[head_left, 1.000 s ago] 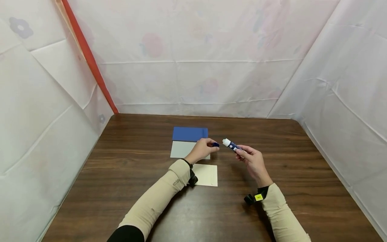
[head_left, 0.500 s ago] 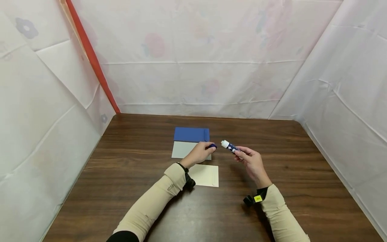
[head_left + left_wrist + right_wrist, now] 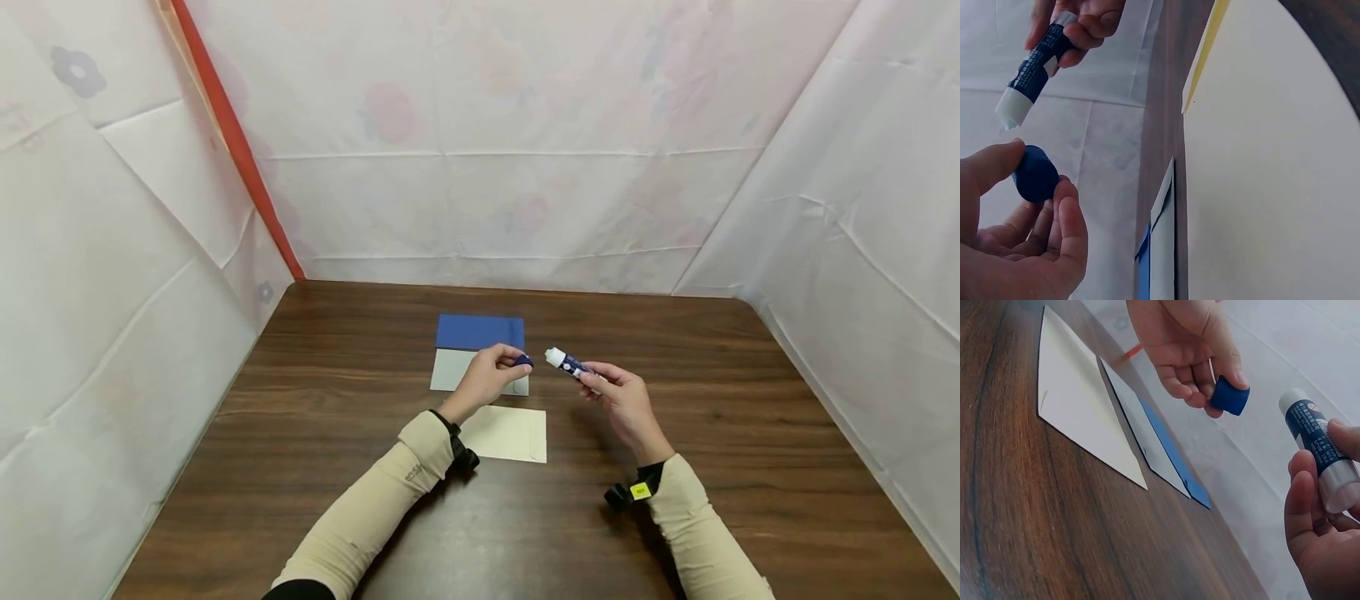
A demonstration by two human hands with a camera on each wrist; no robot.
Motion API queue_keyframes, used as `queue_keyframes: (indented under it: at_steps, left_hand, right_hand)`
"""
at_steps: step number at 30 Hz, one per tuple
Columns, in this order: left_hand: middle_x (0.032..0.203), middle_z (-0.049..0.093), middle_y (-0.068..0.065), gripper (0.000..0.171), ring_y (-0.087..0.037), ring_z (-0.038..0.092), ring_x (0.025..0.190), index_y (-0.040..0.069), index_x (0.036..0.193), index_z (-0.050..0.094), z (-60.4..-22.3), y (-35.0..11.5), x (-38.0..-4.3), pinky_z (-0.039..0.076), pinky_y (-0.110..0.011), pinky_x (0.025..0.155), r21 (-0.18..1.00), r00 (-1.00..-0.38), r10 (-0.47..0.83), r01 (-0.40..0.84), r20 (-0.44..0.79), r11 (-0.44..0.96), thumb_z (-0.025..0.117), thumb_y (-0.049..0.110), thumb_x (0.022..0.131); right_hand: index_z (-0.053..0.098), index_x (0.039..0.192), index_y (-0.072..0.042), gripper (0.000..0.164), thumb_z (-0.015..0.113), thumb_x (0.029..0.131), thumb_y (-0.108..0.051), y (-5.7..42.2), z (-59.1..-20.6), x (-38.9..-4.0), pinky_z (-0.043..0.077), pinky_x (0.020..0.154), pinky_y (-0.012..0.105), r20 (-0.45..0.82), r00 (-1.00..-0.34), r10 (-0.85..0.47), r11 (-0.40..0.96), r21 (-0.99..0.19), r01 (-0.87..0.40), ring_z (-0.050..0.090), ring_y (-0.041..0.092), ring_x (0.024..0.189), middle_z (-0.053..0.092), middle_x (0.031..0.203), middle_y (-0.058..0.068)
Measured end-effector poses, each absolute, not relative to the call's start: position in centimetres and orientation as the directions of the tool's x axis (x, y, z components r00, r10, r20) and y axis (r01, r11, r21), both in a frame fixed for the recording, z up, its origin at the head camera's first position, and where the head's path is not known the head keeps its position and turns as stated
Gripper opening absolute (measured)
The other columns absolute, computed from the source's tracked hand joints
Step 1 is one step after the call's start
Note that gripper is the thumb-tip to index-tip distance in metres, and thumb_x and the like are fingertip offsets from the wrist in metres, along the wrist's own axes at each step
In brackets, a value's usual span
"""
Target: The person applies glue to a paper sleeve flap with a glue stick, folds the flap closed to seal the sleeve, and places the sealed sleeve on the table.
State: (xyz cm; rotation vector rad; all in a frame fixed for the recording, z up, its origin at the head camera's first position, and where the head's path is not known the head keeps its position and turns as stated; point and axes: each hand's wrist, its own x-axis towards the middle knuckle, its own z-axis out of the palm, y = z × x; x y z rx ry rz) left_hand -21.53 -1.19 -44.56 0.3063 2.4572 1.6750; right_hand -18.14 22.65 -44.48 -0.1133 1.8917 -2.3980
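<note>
My left hand point(image 3: 483, 379) pinches a dark blue glue stick cap point(image 3: 1036, 175) between thumb and fingers, above the grey envelope. My right hand point(image 3: 622, 404) grips an uncapped glue stick point(image 3: 1315, 434) with a dark blue label and white ends. Its white tip tilts up to the left, facing the cap with a small gap between them. Below lie three envelopes in a column: a blue envelope point(image 3: 476, 332) farthest away, a grey envelope point(image 3: 448, 371) partly hidden by the left hand, and a cream envelope point(image 3: 510, 433) nearest, its left part overlapped by the left wrist.
The dark wood table point(image 3: 300, 467) carries the envelopes near its middle. White patterned sheeting point(image 3: 480, 167) hangs behind the table and along both sides. A red strip point(image 3: 232, 133) runs down the back left corner.
The left hand with the cap has shifted slightly left, partly along with the camera view. The right hand still holds the glue stick in nearly the same place.
</note>
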Motion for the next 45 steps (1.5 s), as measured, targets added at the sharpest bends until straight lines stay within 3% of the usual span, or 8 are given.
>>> queue_keyframes:
  at_steps: [6,16,23,26,30,38,45]
  left_hand:
    - [0.111,0.069,-0.009,0.031,-0.019,0.063,0.096,0.009,0.121,0.067,-44.5,-1.8,-21.0,0.05,-0.027,0.076,0.934,-0.965,0.26,0.096,0.004,0.344,0.066,0.024,0.094]
    - [0.102,0.068,-0.01,0.03,-0.014,0.061,0.086,0.005,0.115,0.067,-44.3,-2.6,-20.5,0.049,-0.024,0.072,0.955,-0.969,0.246,0.073,0.0,0.287,0.071,0.021,0.09]
    - [0.107,0.069,-0.012,0.032,-0.012,0.062,0.086,0.006,0.12,0.067,-44.1,-2.9,-19.9,0.053,-0.043,0.083,0.97,-0.956,0.293,0.068,-0.004,0.235,0.069,0.019,0.091]
    - [0.107,0.069,-0.013,0.031,-0.012,0.063,0.087,0.005,0.12,0.067,-44.0,-2.9,-19.8,0.052,-0.05,0.086,0.978,-0.955,0.297,0.054,-0.008,0.201,0.069,0.018,0.091]
    - [0.107,0.068,-0.014,0.031,-0.015,0.064,0.088,0.004,0.119,0.067,-44.0,-2.9,-19.6,0.052,-0.05,0.085,0.983,-0.953,0.303,0.045,-0.011,0.179,0.069,0.016,0.091]
    - [0.108,0.069,-0.016,0.03,-0.008,0.062,0.082,0.002,0.118,0.067,-43.9,-2.9,-19.3,0.052,-0.049,0.083,0.989,-0.95,0.311,0.029,-0.018,0.146,0.07,0.012,0.089]
    - [0.104,0.07,-0.015,0.029,-0.007,0.06,0.078,0.001,0.114,0.069,-43.9,-2.9,-19.4,0.053,-0.039,0.075,0.986,-0.951,0.309,0.039,-0.013,0.163,0.072,0.011,0.087]
  right_hand:
    - [0.075,0.09,-0.019,0.018,0.066,0.091,-0.004,22.1,-44.6,-18.1,0.055,0.066,0.02,0.008,-0.992,-0.123,-0.231,-0.973,0.02,0.066,0.009,0.068,0.071,0.083,-0.004]
    - [0.075,0.088,-0.02,0.022,0.065,0.091,-0.001,21.7,-45.0,-18.1,0.053,0.064,0.02,0.005,-0.992,-0.124,-0.205,-0.979,0.02,0.065,0.009,0.067,0.071,0.08,-0.005]
    - [0.074,0.092,-0.02,0.02,0.064,0.092,-0.003,21.7,-45.1,-18.0,0.054,0.066,0.021,0.016,-0.982,-0.187,-0.16,-0.987,0.014,0.066,0.008,0.069,0.07,0.082,-0.005]
    - [0.074,0.094,-0.017,0.015,0.066,0.091,-0.004,21.6,-45.1,-17.9,0.054,0.066,0.022,0.023,-0.979,-0.203,-0.135,-0.991,0.005,0.065,0.008,0.07,0.07,0.082,-0.004]
    - [0.073,0.1,-0.01,0.011,0.067,0.091,-0.008,21.6,-45.0,-17.8,0.054,0.068,0.023,0.012,-0.976,-0.216,-0.084,-0.996,0.006,0.064,0.009,0.072,0.069,0.084,-0.004]
    - [0.067,0.11,0.008,0.024,0.067,0.092,-0.008,21.5,-45.2,-17.8,0.054,0.068,0.023,-0.008,-0.972,-0.236,-0.02,-1.0,0.013,0.063,0.01,0.073,0.068,0.083,-0.004]
    - [0.065,0.11,0.012,0.026,0.067,0.09,-0.005,21.3,-45.1,-17.7,0.055,0.067,0.024,-0.004,-0.971,-0.239,0.023,-1.0,-0.002,0.063,0.008,0.069,0.068,0.081,-0.006]
